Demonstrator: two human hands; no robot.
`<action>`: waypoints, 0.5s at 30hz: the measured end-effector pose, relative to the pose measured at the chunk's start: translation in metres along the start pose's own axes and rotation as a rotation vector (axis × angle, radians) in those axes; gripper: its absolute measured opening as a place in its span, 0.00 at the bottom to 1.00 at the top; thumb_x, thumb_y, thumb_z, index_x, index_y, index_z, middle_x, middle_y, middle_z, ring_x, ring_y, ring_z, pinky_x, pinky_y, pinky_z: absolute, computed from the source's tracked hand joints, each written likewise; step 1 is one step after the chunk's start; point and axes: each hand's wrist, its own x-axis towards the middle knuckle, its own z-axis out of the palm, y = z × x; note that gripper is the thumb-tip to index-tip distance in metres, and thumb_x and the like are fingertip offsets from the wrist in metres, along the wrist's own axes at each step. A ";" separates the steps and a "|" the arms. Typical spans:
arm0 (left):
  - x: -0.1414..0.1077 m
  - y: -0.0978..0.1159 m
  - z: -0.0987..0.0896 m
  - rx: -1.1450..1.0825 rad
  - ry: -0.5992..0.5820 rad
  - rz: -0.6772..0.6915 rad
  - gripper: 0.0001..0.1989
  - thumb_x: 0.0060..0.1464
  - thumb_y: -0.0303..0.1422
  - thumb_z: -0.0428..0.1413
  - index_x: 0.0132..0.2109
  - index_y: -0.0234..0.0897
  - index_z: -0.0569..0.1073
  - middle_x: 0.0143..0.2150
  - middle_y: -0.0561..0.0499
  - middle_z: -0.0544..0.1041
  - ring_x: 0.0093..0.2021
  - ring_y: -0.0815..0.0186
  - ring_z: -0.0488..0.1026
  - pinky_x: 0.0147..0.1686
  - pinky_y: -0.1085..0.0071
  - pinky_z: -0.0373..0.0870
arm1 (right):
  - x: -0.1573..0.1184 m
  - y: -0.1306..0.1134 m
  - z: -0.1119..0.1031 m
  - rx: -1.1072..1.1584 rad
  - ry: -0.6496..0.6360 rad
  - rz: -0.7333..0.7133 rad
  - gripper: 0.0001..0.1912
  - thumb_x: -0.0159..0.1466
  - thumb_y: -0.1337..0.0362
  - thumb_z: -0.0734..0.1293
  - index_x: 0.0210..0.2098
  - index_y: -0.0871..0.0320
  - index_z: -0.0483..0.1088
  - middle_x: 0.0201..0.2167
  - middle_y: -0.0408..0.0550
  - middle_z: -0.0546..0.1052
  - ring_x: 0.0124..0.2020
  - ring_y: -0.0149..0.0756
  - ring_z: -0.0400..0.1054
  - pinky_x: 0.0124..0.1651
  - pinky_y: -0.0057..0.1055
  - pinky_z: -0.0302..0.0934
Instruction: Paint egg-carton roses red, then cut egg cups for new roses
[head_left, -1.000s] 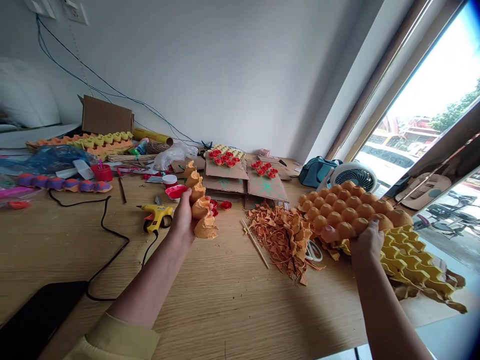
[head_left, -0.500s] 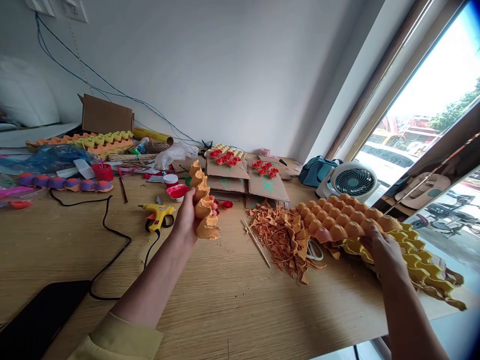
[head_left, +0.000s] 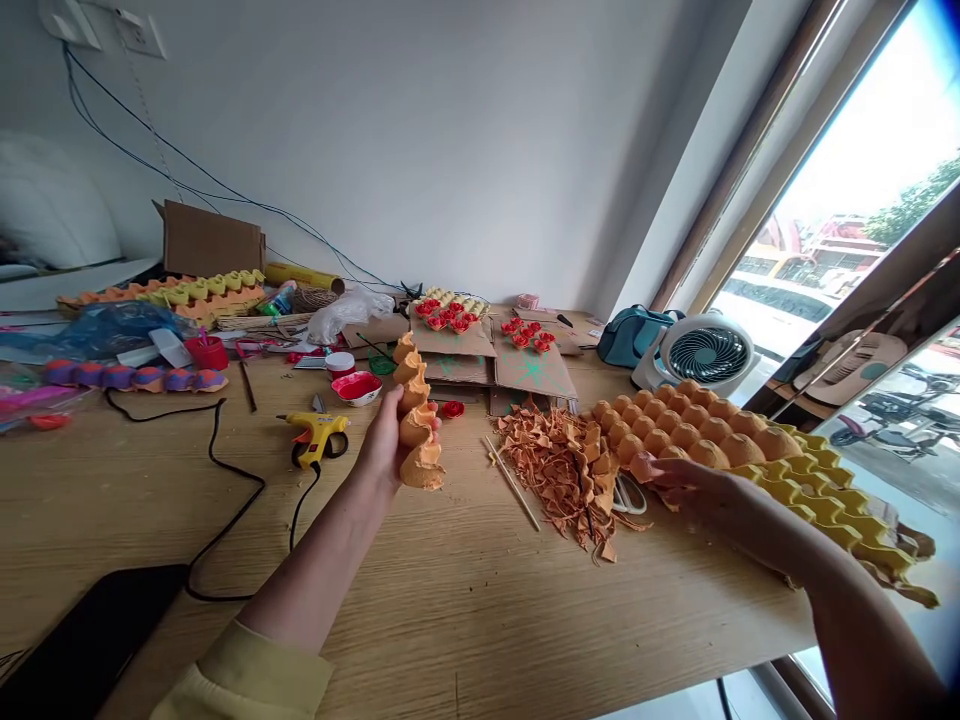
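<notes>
My left hand is closed around a strip of orange egg carton, held upright above the middle of the table. My right hand has its fingers stretched out at the near left corner of an orange egg tray; whether they touch it I cannot tell. Under that tray lies a yellow egg tray. Just left of my right fingertips are the white handles of scissors, partly covered by a heap of torn orange carton scraps.
A thin stick lies left of the scraps. A yellow glue gun with a black cord rests near a bowl of red paint. Cardboard bearing red carton flowers is behind. A fan stands by the window.
My right hand has moved left and toward me, from the middle of the orange tray's near edge to its near left corner. My left hand still holds the strip, slightly lower.
</notes>
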 end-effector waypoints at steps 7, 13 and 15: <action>0.002 -0.011 -0.001 0.077 0.029 -0.031 0.13 0.62 0.41 0.54 0.39 0.33 0.72 0.28 0.50 0.76 0.19 0.69 0.72 0.16 0.75 0.70 | 0.041 -0.005 0.075 -0.456 -0.106 -0.210 0.11 0.67 0.57 0.63 0.40 0.49 0.78 0.27 0.46 0.80 0.36 0.45 0.77 0.57 0.51 0.67; 0.003 -0.022 -0.002 0.126 0.057 -0.063 0.14 0.63 0.41 0.54 0.39 0.32 0.74 0.27 0.50 0.76 0.20 0.68 0.74 0.16 0.75 0.69 | 0.014 0.003 0.095 -0.545 -0.024 -0.277 0.14 0.68 0.59 0.61 0.42 0.51 0.78 0.34 0.50 0.82 0.37 0.45 0.77 0.56 0.48 0.68; 0.000 -0.029 -0.004 0.156 0.084 -0.073 0.14 0.64 0.41 0.54 0.40 0.32 0.74 0.28 0.50 0.77 0.22 0.68 0.75 0.18 0.75 0.71 | 0.000 0.004 0.098 -0.466 -0.017 -0.238 0.14 0.69 0.59 0.60 0.43 0.51 0.78 0.35 0.50 0.83 0.36 0.44 0.78 0.50 0.43 0.71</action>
